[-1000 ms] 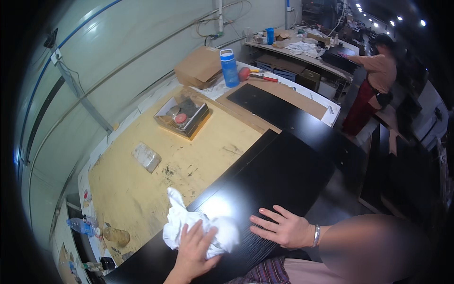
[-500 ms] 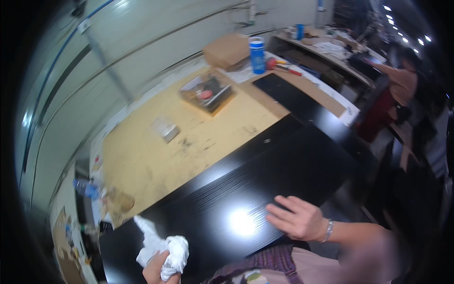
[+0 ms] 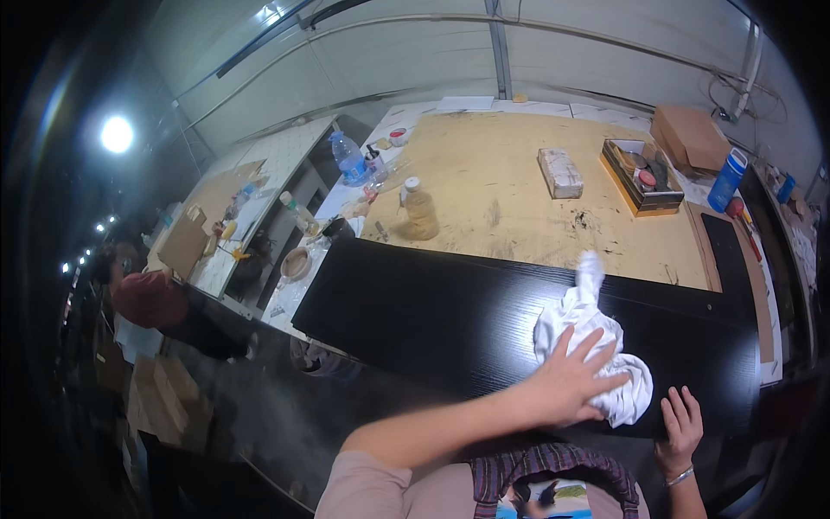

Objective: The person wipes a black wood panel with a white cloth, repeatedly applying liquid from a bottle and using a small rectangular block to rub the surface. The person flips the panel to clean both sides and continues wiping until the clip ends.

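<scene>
My left hand (image 3: 571, 381) reaches across to the right and presses a crumpled white cloth (image 3: 566, 320) onto a black wood-grain panel (image 3: 415, 303). Its fingers are spread and bent over the bunched folds, and one end of the cloth sticks out toward the panel's far edge. Just right of the cloth, my right hand (image 3: 680, 426) rests at the panel's near edge. Its fingers are stretched out and it holds nothing. A metal bracelet circles that wrist. Light glints off the panel beside the cloth.
Behind the panel, the tan worktop (image 3: 493, 156) carries a bottle of yellowish liquid (image 3: 421, 212), a wrapped block (image 3: 560, 173) and an open box of tins (image 3: 641, 177). A blue bottle (image 3: 728, 182) stands far right. Another person (image 3: 151, 298) is at the left, near a second table.
The view has swung left. My left hand has carried the cloth from the panel's left end rightward, close to my right hand. My right hand has come down to the near edge.
</scene>
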{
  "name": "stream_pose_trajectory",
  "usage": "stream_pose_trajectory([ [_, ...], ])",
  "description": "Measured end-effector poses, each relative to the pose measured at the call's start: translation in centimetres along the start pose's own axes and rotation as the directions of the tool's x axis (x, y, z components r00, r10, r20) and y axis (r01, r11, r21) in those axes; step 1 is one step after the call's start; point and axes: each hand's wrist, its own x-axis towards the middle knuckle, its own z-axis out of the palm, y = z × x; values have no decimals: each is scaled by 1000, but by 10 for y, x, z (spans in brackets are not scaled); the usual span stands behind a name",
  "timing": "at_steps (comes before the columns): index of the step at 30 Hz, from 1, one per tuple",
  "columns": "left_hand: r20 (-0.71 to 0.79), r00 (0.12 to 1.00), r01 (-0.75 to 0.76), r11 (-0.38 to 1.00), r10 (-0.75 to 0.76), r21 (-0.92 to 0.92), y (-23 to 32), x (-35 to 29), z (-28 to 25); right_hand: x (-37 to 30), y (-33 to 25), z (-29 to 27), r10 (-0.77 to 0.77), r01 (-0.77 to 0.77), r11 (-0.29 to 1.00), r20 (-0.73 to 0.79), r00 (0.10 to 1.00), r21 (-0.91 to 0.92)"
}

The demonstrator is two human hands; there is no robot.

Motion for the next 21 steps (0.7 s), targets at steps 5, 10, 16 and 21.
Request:
stream_pose_trajectory([
  [5, -88, 928, 372, 896, -361, 244, -126, -28, -46, -1, 3, 1, 1, -1, 1000, -43, 999, -10],
  [10, -670, 511, 824, 529, -538, 204, -216, -188, -156, 16, -7, -6, -15, 14, 1000, -58, 998, -16],
  [16, -322, 797, 562, 823, -511, 85, -132, -93, -97, 20, -1, -9, 25, -25, 1000, -45, 999, 6],
  [21, -57, 992, 115, 993, -113, 40, -82, 37, -21, 22, 4, -12, 53, -53, 999, -89, 995, 0],
])
